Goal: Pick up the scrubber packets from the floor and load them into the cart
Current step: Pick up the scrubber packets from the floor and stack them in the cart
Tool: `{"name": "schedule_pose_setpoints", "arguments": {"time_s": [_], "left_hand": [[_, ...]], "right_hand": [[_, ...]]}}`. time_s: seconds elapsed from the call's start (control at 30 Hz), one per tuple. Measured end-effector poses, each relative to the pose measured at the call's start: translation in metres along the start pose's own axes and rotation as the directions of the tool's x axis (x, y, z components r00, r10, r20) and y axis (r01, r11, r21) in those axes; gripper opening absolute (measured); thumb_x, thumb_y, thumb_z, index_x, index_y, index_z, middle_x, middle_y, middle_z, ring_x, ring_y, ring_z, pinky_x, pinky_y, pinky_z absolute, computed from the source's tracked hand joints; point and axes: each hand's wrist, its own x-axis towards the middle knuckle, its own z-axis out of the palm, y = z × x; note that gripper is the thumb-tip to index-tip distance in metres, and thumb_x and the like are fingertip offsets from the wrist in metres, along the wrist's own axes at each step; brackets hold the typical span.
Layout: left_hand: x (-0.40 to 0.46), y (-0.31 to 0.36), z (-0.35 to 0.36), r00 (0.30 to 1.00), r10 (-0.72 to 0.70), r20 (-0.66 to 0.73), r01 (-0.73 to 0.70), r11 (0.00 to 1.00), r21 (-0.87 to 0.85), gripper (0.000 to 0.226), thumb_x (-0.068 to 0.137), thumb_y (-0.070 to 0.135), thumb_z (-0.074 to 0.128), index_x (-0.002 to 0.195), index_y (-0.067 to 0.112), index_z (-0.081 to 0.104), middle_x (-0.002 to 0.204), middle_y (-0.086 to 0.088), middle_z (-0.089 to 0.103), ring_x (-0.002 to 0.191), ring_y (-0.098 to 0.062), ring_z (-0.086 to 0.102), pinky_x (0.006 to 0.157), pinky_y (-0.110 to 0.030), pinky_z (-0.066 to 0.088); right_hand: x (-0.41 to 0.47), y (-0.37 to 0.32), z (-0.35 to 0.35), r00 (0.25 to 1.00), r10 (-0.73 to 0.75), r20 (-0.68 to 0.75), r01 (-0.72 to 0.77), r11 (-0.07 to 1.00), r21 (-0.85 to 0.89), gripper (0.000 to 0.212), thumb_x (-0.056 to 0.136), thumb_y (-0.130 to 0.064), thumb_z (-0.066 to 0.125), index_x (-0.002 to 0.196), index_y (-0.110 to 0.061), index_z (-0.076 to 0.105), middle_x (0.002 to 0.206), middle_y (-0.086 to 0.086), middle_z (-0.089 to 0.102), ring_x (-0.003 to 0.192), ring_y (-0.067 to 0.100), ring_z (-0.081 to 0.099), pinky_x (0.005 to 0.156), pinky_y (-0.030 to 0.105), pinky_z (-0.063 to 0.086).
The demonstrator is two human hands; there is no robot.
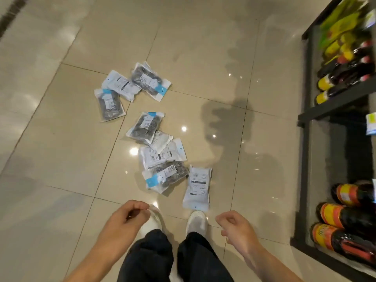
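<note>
Person stood on a glossy tiled floor (61,139), looking down at the scrubber packets (162,151) scattered ahead of their white shoes (197,221). Taking the shoes as the landmark: nearest packet (197,187) lay face-down just beyond the right toe, nearly touching it. A pile of approx. four overlapping packets (160,157) sat a bit further out, ahead of the left toe. Three more (130,86), also overlapping, lay well beyond that and to the left. None picked up yet; no cart in view, so can't say where it stood.

Left hand (130,215) hung above the left shoe, fingers loosely curled, holding nothing. Right hand (234,226) hung just right of the right shoe, fingers also loosely curled and empty. Neither touched a packet.

Right of the shoes, a dark shelf unit (333,102) held dark bottles w/ yellow and orange labels (341,216); yellow-green goods (343,23) on the upper level, blurred.

Step in hand, as I judged it: bend down and start gathering. Best approach prob. nearest first — take the lone packet by the right toe w/ the right hand, then the pile w/ the left. Packets looked thin, slick plastic on a polished floor, so a flat press might just slide them; better to pinch an edge or the header strip, or get fingertips under a corner. Where they overlapped, grab several together rather than one by one, but keep the grip firm, since slick bags could slip out of a stack. Mind the shelf when bending.
</note>
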Motion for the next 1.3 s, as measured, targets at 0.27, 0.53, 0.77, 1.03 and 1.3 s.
{"name": "schedule_pose_setpoints", "arguments": {"time_s": [0.27,0.53,0.77,1.03,1.3], "left_hand": [[0.263,-0.059,0.076,0.986,0.118,0.117,-0.157,0.897,0.413,0.031,0.093,0.031,0.071,0.123,0.029,0.064,0.128,0.004,0.064,0.122,-0.018,0.059,0.096,-0.03,0.042],[0.423,-0.122,0.126,0.968,0.178,0.176,-0.248,0.586,0.772,0.084,0.083,0.061,0.07,0.153,0.027,0.04,0.156,-0.001,0.049,0.139,-0.029,0.049,0.107,-0.043,0.046],[0.453,-0.143,0.156,0.983,0.182,0.023,-0.112,0.495,0.862,0.101,0.065,0.072,0.08,0.145,0.025,0.039,0.142,-0.006,0.046,0.13,-0.035,0.048,0.1,-0.051,0.046],[0.419,-0.145,0.159,0.994,-0.081,-0.08,0.113,0.591,0.799,0.083,0.061,0.073,0.076,0.123,0.023,0.052,0.124,-0.005,0.06,0.121,-0.031,0.055,0.098,-0.045,0.045],[0.264,-0.087,0.098,0.971,-0.237,0.042,0.216,0.934,0.283,0.049,0.068,0.036,0.089,0.105,0.019,0.06,0.095,0.0,0.068,0.079,-0.015,0.066,0.062,-0.029,0.049]], "right_hand": [[0.219,0.031,0.087,0.996,0.09,0.012,-0.09,0.996,-0.011,0.04,0.093,-0.039,0.073,0.124,-0.022,0.053,0.113,-0.006,0.058,0.103,0.015,0.059,0.089,0.03,0.046],[0.37,0.061,0.131,0.989,0.088,-0.116,-0.082,0.995,0.057,0.064,0.084,-0.034,0.084,0.136,-0.017,0.051,0.105,-0.004,0.056,0.096,0.017,0.058,0.084,0.028,0.043],[0.442,0.094,0.164,0.964,0.17,-0.203,-0.176,0.984,-0.013,0.077,0.059,-0.054,0.088,0.123,-0.025,0.056,0.117,-0.003,0.07,0.104,0.022,0.067,0.088,0.036,0.056],[0.416,0.088,0.158,0.97,0.141,-0.199,-0.13,0.989,0.064,0.045,0.075,-0.029,0.087,0.112,-0.025,0.062,0.102,-0.005,0.074,0.089,0.02,0.072,0.076,0.033,0.055],[0.241,0.029,0.11,0.995,0.053,-0.088,-0.032,0.973,0.227,0.048,0.081,-0.008,0.084,0.114,-0.035,0.061,0.1,-0.012,0.074,0.09,0.009,0.068,0.071,0.03,0.051]]}}
